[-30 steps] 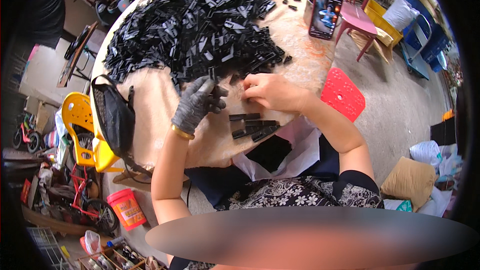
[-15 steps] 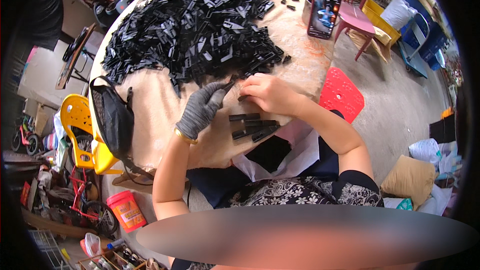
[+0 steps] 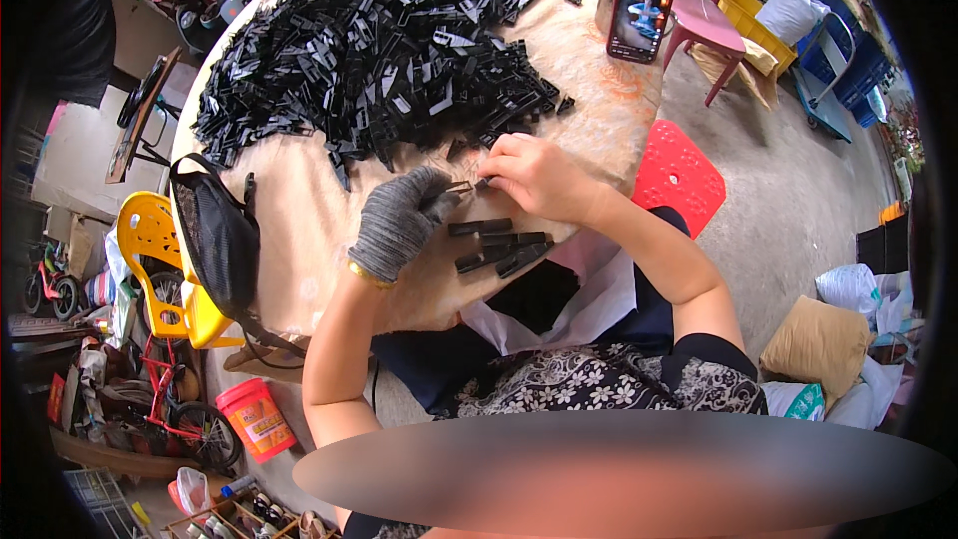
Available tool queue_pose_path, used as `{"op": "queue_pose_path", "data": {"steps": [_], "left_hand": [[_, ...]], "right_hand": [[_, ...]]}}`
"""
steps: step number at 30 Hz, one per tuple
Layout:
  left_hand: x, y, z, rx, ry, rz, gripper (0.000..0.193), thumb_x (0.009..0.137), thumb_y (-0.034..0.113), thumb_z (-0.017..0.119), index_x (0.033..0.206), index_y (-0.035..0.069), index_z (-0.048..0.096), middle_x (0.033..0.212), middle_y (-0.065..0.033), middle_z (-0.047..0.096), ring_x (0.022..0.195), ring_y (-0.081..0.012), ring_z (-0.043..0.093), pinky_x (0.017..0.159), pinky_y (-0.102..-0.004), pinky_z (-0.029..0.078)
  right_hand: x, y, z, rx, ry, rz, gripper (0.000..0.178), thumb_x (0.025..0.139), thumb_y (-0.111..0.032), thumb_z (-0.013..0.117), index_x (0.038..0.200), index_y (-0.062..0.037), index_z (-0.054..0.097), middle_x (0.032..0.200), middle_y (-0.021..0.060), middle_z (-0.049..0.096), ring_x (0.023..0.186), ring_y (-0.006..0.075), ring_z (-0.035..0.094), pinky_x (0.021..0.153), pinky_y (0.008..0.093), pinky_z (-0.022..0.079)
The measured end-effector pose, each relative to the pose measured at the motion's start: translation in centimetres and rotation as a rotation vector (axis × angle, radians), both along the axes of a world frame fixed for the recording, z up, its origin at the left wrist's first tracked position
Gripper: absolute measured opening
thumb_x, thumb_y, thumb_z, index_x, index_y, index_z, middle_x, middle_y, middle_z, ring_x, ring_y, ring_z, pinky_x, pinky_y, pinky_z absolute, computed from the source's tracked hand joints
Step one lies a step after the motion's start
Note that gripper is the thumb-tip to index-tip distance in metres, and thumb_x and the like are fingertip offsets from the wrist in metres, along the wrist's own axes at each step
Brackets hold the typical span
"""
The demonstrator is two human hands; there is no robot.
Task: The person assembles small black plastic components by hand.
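My left hand [image 3: 396, 223], in a grey knit glove, is closed near the table's front edge. A slim dark piece with a thin brownish end [image 3: 459, 187] sticks out from its fingertips; its kind is too small to tell. Right beside it, my bare right hand [image 3: 544, 178] pinches a small black plastic piece [image 3: 484, 183]. The two sets of fingertips nearly meet. Behind them spreads a large heap of black plastic pieces [image 3: 369, 70]. Nearer to me, several slim black pieces [image 3: 499, 248] lie together on the cloth-covered table [image 3: 299, 240].
A phone [image 3: 641, 10] stands propped at the table's far right. At the left edge hangs a black mesh bag [image 3: 215, 240], near a yellow chair [image 3: 150, 230]. To the right are a red stool [image 3: 681, 175] and a pink chair [image 3: 707, 25]. An open white bag [image 3: 609, 304] lies across my lap.
My left glove has rolled slightly, and the dark piece that pointed up from its fingers now shows a thin brownish end toward my right fingertips. The view has shifted a little.
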State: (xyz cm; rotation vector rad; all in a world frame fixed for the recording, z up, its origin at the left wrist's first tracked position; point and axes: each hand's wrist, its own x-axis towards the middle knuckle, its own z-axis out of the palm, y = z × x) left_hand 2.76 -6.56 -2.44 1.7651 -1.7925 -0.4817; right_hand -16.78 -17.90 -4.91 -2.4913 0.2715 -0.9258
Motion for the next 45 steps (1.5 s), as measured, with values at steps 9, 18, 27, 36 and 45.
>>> {"op": "queue_pose_path", "data": {"steps": [9,18,27,36,45], "left_hand": [[0.1,0.1,-0.5,0.008,0.04,-0.012,0.021,0.08,0.017,0.067,0.097,0.005,0.064,0.085,-0.0144,0.066,0.077,-0.0281,0.065,0.069,-0.0346,0.051],[-0.5,0.2,0.1,0.011,0.012,-0.004,0.021,0.078,0.016,0.067,0.096,0.006,0.065,0.085,-0.0146,0.066,0.078,-0.0295,0.065,0.069,-0.0358,0.051],[-0.7,0.3,0.3,-0.028,-0.1,-0.024,0.021,0.078,0.018,0.066,0.096,0.008,0.065,0.081,-0.0142,0.066,0.074,-0.0307,0.064,0.066,-0.0377,0.05],[-1.4,-1.7,1.8,-0.017,-0.317,-0.137,0.017,0.078,0.021,0.063,0.085,0.006,0.058,0.073,-0.0168,0.061,0.07,-0.0359,0.06,0.062,-0.0447,0.047],[-2.0,-4.4,3.3,0.132,-0.456,-0.293,0.022,0.071,0.021,0.071,0.075,0.002,0.061,0.069,-0.0188,0.061,0.068,-0.0371,0.061,0.063,-0.0417,0.049]], "right_hand": [[0.2,0.2,0.2,-0.062,-0.006,0.001,0.012,0.073,-0.005,0.064,0.085,-0.0028,0.062,0.082,0.0103,0.057,0.08,0.0287,0.056,0.071,0.0364,0.047],[0.1,0.3,0.0,-0.13,0.015,-0.005,0.014,0.071,-0.006,0.064,0.084,-0.0029,0.062,0.081,0.0104,0.056,0.079,0.0292,0.056,0.07,0.037,0.047],[0.2,0.4,-0.1,-0.155,0.039,-0.007,0.013,0.074,-0.01,0.062,0.086,-0.0045,0.061,0.083,0.0096,0.056,0.081,0.0281,0.056,0.072,0.0365,0.046],[0.0,0.2,-0.2,-0.243,0.092,-0.001,0.013,0.076,-0.013,0.055,0.086,-0.0057,0.06,0.084,0.009,0.056,0.082,0.0261,0.057,0.073,0.035,0.046],[-0.6,0.2,0.2,-0.042,0.064,-0.041,0.014,0.076,-0.014,0.063,0.086,-0.0054,0.06,0.084,0.0101,0.056,0.081,0.0293,0.057,0.073,0.0386,0.046]]}}
